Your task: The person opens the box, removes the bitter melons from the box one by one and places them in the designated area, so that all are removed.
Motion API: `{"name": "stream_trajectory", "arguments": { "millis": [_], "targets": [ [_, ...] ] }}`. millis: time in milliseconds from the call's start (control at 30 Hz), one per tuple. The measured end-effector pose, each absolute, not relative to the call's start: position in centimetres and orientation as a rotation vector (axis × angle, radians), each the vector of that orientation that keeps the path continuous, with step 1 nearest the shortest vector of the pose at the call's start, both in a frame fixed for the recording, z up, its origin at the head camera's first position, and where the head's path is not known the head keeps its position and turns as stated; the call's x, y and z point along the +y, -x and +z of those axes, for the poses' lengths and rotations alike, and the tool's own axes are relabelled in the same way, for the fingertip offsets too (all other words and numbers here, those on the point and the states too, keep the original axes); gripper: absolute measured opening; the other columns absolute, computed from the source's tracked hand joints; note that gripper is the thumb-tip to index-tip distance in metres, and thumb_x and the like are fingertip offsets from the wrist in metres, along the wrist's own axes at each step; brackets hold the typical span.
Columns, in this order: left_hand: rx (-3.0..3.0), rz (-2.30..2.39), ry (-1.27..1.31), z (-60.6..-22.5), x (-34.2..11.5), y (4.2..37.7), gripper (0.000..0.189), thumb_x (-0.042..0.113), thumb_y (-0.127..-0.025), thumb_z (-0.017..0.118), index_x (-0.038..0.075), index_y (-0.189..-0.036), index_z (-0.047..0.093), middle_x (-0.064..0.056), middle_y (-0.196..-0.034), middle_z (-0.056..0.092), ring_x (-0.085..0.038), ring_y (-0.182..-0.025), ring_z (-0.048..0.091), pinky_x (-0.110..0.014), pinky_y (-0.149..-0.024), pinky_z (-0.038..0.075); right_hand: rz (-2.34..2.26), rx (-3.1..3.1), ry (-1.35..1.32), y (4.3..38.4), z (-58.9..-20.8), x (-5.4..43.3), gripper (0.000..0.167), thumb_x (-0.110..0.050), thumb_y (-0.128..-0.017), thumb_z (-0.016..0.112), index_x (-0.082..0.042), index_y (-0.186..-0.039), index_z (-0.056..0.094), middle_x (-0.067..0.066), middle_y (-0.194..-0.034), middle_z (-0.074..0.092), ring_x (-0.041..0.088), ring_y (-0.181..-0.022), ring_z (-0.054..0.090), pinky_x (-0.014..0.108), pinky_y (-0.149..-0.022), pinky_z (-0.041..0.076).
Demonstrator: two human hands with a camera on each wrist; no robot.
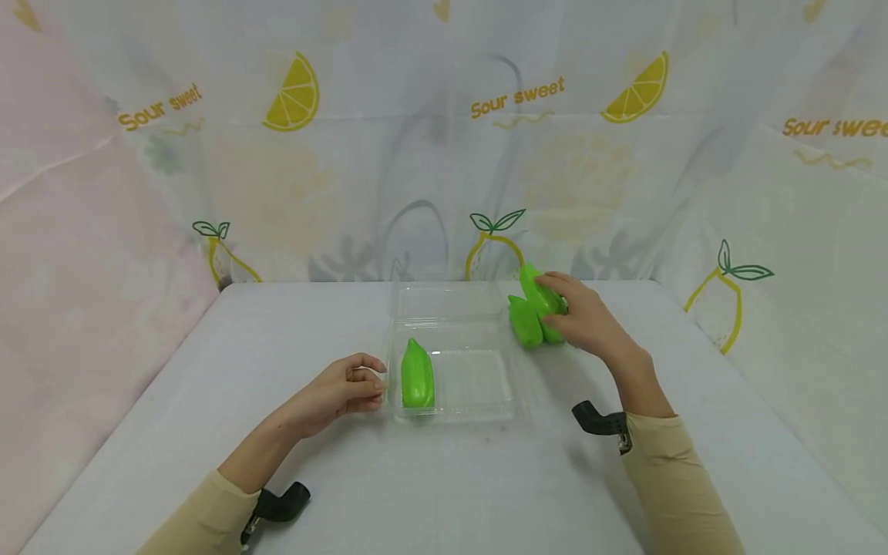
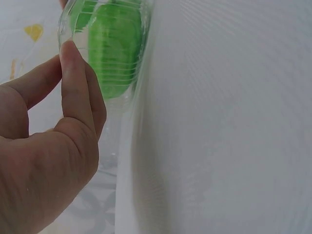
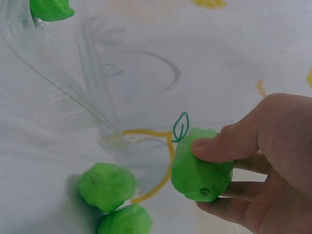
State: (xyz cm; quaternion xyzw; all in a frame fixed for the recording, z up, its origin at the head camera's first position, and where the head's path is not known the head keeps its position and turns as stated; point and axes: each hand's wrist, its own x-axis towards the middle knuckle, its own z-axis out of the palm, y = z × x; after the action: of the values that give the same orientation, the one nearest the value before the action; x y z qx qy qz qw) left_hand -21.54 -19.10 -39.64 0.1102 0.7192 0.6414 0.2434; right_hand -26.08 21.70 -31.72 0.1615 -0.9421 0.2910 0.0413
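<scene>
My left hand (image 1: 336, 397) pinches the left edge of a clear plastic box (image 1: 479, 412), whose hinged lid stands back behind its base. Inside the box, at the left, lies a green ridged fruit-like piece (image 1: 418, 375) with a pointed tip; its exact kind is unclear. To the right of the box, my right hand (image 1: 586, 312) grips a similar green piece (image 3: 201, 165) between thumb and fingers, raised above the table. Below it, two more green pieces lie side by side on the cloth, one (image 3: 107, 186) beside the other (image 3: 126, 222).
A white cloth covers the table (image 1: 444, 486). Behind it hangs a pale curtain (image 1: 430, 169) printed with lemons and words. Black wrist-camera mounts (image 1: 600, 420) stick out from both sleeves.
</scene>
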Motion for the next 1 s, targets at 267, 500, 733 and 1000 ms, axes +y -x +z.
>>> {"name": "stream_trajectory", "arguments": {
  "millis": [267, 500, 733, 1000],
  "targets": [
    [1.965, 1.749, -0.308, -39.6, -19.1, 21.6, 0.049, 0.017, -0.096, 0.066, -0.005, -0.131, 0.039, -0.003, -0.094, 0.058, -0.013, -0.084, 0.065, -0.022, -0.08, 0.06, 0.907, -2.859, -0.397, 26.2, -31.3, 23.5, 0.065, -0.007, -0.094, 0.062, -0.009, -0.153, 0.036, 0.02, -0.162, 0.026, 0.044, -0.148, 0.026, 0.062, -0.113, 0.035],
    [1.964, 1.748, -0.305, -39.6, -19.1, 21.5, 0.049, 0.017, -0.096, 0.066, -0.005, -0.13, 0.04, -0.003, -0.095, 0.057, -0.013, -0.085, 0.064, -0.022, -0.079, 0.059, 0.885, -2.843, -0.287, 26.3, -31.5, 24.5, 0.063, -0.01, -0.095, 0.061, -0.004, -0.152, 0.036, 0.024, -0.16, 0.027, 0.047, -0.146, 0.026, 0.063, -0.113, 0.034],
    [1.964, 1.751, -0.308, -39.9, -19.2, 21.3, 0.048, 0.017, -0.096, 0.067, -0.005, -0.13, 0.04, -0.003, -0.095, 0.058, -0.013, -0.085, 0.064, -0.022, -0.08, 0.059, 0.862, -2.815, -0.185, 26.6, -32.4, 25.4, 0.062, -0.008, -0.093, 0.062, 0.001, -0.149, 0.038, 0.028, -0.157, 0.031, 0.049, -0.146, 0.025, 0.063, -0.117, 0.028],
    [1.966, 1.748, -0.32, -39.7, -19.0, 21.5, 0.048, 0.017, -0.096, 0.066, -0.005, -0.13, 0.039, -0.002, -0.093, 0.058, -0.012, -0.084, 0.064, -0.022, -0.079, 0.059, 0.815, -2.791, -0.129, 27.2, -33.3, 26.9, 0.059, -0.007, -0.091, 0.062, 0.003, -0.146, 0.043, 0.029, -0.152, 0.037, 0.049, -0.143, 0.03, 0.062, -0.117, 0.027]
  ]
}}
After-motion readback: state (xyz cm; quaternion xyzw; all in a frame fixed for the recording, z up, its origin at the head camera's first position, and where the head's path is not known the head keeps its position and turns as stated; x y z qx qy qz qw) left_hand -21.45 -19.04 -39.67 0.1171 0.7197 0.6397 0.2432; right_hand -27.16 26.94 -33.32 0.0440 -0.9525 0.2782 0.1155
